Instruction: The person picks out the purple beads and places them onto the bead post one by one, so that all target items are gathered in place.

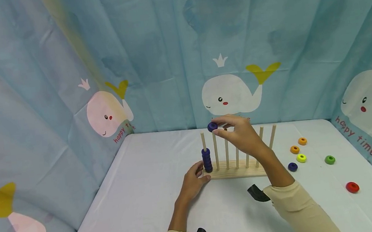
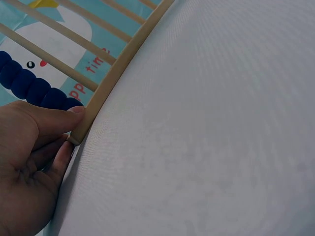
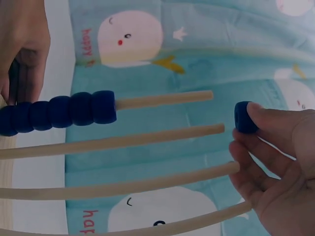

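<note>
A wooden peg rack (image 1: 234,173) stands on the table, with upright pegs along its base. Dark blue beads (image 1: 206,160) are stacked on its leftmost peg, whose upper part is bare. My left hand (image 1: 193,182) grips the left end of the base, thumb on the front edge, as the left wrist view (image 2: 29,147) confirms. Up near the peg tops, my right hand (image 1: 244,136) pinches a single dark blue bead (image 3: 244,118) between thumb and fingers. That bead is off the pegs, just beyond the tip of the second peg (image 3: 197,131) in the right wrist view.
Loose beads lie on the white table (image 1: 140,196) right of the rack: two orange (image 1: 302,141), one yellow (image 1: 301,158), one dark blue (image 1: 292,167), one green (image 1: 330,160) and one red (image 1: 352,187). A blue whale-print curtain (image 1: 163,95) hangs behind and at both sides.
</note>
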`<action>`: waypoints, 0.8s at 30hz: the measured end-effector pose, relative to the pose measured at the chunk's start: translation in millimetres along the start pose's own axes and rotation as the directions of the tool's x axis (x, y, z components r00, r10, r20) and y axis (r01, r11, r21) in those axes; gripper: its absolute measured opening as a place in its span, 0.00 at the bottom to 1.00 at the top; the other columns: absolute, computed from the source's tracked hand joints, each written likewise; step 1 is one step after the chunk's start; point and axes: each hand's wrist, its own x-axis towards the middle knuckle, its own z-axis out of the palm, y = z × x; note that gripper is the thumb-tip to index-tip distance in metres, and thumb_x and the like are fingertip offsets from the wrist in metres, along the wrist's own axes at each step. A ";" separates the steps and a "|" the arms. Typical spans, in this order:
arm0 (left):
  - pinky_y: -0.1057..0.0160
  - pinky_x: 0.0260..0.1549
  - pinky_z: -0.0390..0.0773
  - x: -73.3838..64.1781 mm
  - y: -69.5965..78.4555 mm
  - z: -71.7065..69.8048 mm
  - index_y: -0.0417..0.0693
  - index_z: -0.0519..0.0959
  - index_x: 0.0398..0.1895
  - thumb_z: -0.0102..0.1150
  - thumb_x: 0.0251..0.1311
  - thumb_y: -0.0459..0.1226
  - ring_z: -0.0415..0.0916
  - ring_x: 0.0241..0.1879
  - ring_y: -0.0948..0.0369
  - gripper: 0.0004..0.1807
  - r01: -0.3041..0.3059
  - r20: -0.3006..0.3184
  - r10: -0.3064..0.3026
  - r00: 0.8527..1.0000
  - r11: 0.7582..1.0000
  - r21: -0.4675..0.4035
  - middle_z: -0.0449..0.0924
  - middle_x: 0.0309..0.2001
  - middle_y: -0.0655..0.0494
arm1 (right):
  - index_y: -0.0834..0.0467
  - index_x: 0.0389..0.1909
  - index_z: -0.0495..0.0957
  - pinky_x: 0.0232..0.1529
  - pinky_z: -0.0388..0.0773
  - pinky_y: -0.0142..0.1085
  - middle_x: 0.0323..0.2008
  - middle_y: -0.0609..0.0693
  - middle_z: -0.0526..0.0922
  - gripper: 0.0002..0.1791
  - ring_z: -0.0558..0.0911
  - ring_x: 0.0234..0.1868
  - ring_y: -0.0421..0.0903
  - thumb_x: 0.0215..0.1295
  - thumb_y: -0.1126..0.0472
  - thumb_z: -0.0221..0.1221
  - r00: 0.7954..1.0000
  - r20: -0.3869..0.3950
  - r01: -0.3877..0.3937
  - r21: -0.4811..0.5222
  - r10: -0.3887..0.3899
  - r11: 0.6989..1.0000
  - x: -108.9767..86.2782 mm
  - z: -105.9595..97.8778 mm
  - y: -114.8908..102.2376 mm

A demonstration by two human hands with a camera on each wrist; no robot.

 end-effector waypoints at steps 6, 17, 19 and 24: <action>0.57 0.73 0.77 -0.9 0.5 0.4 0.39 0.69 0.77 0.71 0.66 0.32 0.71 0.74 0.43 0.36 -0.003 -0.002 0.003 1.000 1.000 0.002 0.72 0.74 0.40 | 0.58 0.61 0.85 0.53 0.85 0.48 0.53 0.52 0.89 0.20 0.85 0.53 0.49 0.70 0.60 0.70 1.000 0.008 -0.006 -0.026 0.006 1.000 2.3 7.3 0.9; 0.57 0.73 0.77 -0.8 1.5 -0.1 0.41 0.70 0.77 0.71 0.66 0.32 0.71 0.74 0.45 0.36 0.000 -0.006 0.000 1.000 1.000 0.016 0.73 0.74 0.42 | 0.60 0.60 0.85 0.60 0.87 0.54 0.56 0.54 0.89 0.19 0.86 0.57 0.56 0.71 0.60 0.69 0.999 0.046 0.003 -0.050 0.000 0.999 6.5 16.0 -5.6; 0.56 0.73 0.77 -1.2 1.5 0.1 0.41 0.70 0.76 0.71 0.66 0.32 0.71 0.73 0.44 0.36 -0.008 -0.006 0.009 1.000 1.000 0.015 0.73 0.74 0.41 | 0.61 0.60 0.85 0.60 0.87 0.54 0.56 0.55 0.88 0.19 0.86 0.58 0.57 0.71 0.61 0.69 0.998 0.058 0.009 -0.047 -0.007 0.999 7.3 18.0 -5.6; 0.53 0.73 0.77 -1.4 1.1 0.2 0.40 0.70 0.76 0.71 0.66 0.32 0.72 0.73 0.43 0.36 -0.017 -0.008 0.017 1.000 1.000 0.004 0.73 0.73 0.40 | 0.61 0.60 0.85 0.60 0.87 0.53 0.54 0.54 0.89 0.19 0.86 0.57 0.55 0.72 0.62 0.69 0.997 0.071 0.028 -0.047 -0.025 0.998 9.6 22.3 -5.4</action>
